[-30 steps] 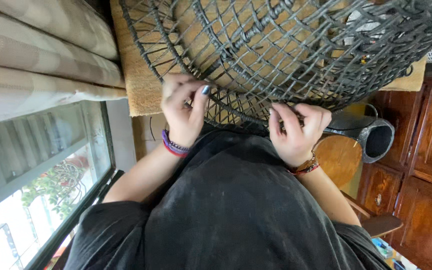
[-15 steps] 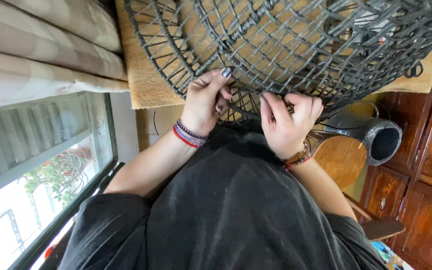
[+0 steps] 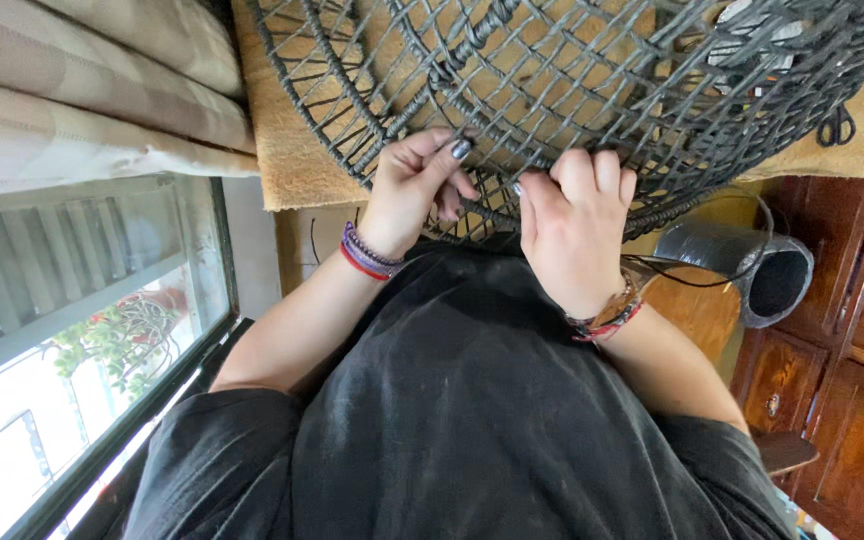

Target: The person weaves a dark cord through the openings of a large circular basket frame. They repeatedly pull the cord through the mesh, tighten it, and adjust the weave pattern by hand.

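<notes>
Woven grey cord lattice [image 3: 572, 80] spreads overhead on a round frame above the person's dark shirt. Left hand [image 3: 414, 190] pinches a strand at its lower edge; right hand [image 3: 574, 225] grips beside it. Cord spool [image 3: 742, 265] rests nearby.

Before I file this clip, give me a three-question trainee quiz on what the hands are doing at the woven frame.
1. True or false: both hands touch the woven frame.
2. Which hand pinches a dark cord? A) left hand B) right hand C) neither
3. Fill in: the cord roll lies on the ___ side of the picture, below the frame's rim.

Key: 1 true. 2 A, the left thumb and forefinger close on a strand; the right hand's fingers curl over the rim. 3 right.
</notes>
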